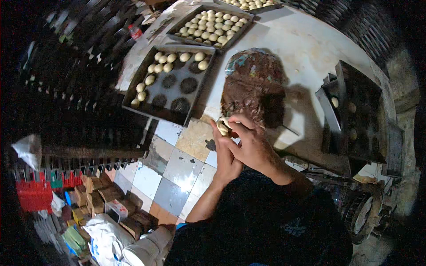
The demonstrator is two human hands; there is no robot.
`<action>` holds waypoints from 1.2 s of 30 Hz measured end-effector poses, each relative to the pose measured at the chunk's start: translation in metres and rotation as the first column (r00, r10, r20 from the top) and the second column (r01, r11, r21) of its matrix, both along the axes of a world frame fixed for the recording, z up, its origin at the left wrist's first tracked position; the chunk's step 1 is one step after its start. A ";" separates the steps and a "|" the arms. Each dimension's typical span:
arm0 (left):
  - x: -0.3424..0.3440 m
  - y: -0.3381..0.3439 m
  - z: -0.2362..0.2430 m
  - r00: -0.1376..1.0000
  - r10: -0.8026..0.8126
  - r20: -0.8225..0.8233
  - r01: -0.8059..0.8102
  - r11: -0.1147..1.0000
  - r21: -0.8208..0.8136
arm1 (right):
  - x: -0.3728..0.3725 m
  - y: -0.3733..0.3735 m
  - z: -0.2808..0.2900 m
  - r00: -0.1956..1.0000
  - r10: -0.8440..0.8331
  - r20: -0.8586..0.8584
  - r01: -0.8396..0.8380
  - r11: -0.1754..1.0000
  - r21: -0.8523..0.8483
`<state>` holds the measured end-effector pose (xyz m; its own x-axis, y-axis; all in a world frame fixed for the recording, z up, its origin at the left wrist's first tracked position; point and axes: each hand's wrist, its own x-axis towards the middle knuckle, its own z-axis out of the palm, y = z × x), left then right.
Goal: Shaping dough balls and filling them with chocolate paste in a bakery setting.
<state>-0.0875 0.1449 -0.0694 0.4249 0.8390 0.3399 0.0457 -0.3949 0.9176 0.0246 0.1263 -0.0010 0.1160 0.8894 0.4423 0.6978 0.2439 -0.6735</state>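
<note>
My left hand cups a small piece of dough just in front of my body, near the table's edge. The fingers of my right hand pinch its rim from the right. Inside the pale dough wrapper is a dark hollow, perhaps filling. Just beyond my hands lies a large mound of brown paste with plastic wrap at its far end. To the left, a dark square tray holds several round dough balls along its far and left sides, with dark round patches on its bottom.
Farther back, a second tray is filled with dough balls. Dark trays with a few balls stand tilted on the right. A red-labelled bottle stands at far left. Boxes and a white sack sit lower left, a wheeled machine lower right.
</note>
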 end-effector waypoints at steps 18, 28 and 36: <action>-0.189 -0.086 0.046 0.924 0.359 0.130 -0.382 0.865 0.326 | -0.150 -0.083 0.063 0.906 0.382 -0.181 -0.386 0.922 0.014; -0.127 -0.085 0.049 0.937 -0.005 0.349 -0.048 0.989 0.141 | -0.076 -0.102 0.058 0.879 0.248 -0.407 -0.272 0.962 -0.002; -0.005 -0.102 0.070 0.977 0.136 -0.166 -0.049 0.894 0.445 | 0.030 -0.149 0.061 0.996 0.084 -0.025 -0.083 0.996 0.043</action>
